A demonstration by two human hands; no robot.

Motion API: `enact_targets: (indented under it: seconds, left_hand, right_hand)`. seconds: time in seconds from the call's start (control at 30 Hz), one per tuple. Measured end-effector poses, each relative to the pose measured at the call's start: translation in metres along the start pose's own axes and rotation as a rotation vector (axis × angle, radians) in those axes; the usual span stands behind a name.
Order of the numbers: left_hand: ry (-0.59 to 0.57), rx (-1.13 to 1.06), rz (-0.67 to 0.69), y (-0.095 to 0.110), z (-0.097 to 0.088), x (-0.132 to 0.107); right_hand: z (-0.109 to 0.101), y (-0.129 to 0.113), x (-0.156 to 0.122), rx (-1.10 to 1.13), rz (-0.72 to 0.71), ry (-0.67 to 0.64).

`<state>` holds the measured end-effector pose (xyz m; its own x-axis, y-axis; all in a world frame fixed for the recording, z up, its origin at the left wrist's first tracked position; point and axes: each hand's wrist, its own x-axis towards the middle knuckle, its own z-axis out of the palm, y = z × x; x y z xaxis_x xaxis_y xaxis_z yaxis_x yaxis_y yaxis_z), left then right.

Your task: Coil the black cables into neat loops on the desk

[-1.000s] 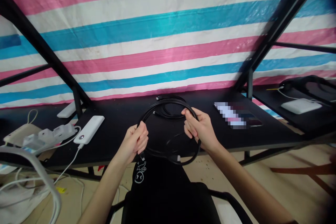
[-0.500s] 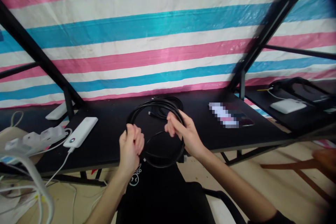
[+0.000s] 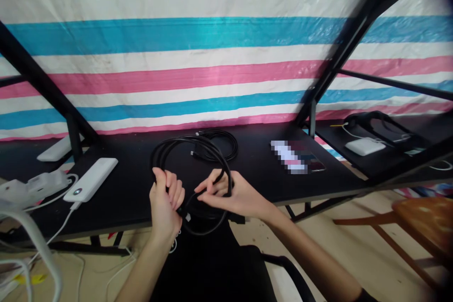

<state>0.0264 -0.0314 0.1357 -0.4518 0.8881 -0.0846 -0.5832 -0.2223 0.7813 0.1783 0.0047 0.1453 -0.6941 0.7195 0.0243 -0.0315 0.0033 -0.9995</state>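
A black cable [image 3: 189, 139] is wound into large loops above the front edge of the black table [image 3: 130, 184]. My left hand [image 3: 168, 198] is closed round the left side of the loops. On the right, my right hand [image 3: 226, 191] has the coil passing through it, and its thumb and fingers pinch a strand of the same cable inside the loop. A pale plug end shows just below my left hand. Behind the loops, a second coiled black cable [image 3: 231, 144] lies on the table, its connectors pointing left.
To the left are a white power bank [image 3: 92, 179] with a cord plugged in and a white power strip [image 3: 35, 188]. A phone [image 3: 297, 155], partly pixelated, lies at right. Black metal struts [image 3: 336, 52] slant up on both sides before a striped sheet [image 3: 198, 33]. A wooden chair [image 3: 421, 222] stands at right.
My right hand has moved down and inward, now pinching a strand inside the loop. The view has shifted, so the table items appear further left.
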Motion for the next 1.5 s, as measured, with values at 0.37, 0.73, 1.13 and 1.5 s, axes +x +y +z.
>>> enact_targets:
  seconds: [0.37, 0.73, 1.13, 1.5]
  left_hand:
    - [-0.143, -0.089, -0.181, -0.011, 0.0, 0.032]
    - [0.037, 1.044, 0.215, -0.062, -0.08, 0.044]
    - [-0.672, 1.432, 0.516, -0.066, -0.054, 0.012]
    - [-0.157, 1.831, 0.528, -0.058, -0.07, 0.066]
  right_hand:
    - [-0.063, 0.042, 0.007, 0.395, 0.178, -0.049]
    - [-0.082, 0.084, 0.006, -0.149, 0.178, 0.344]
    - [-0.051, 0.076, 0.0, -0.619, -0.063, 0.41]
    - [-0.042, 0.091, 0.008, -0.887, 0.101, 0.509]
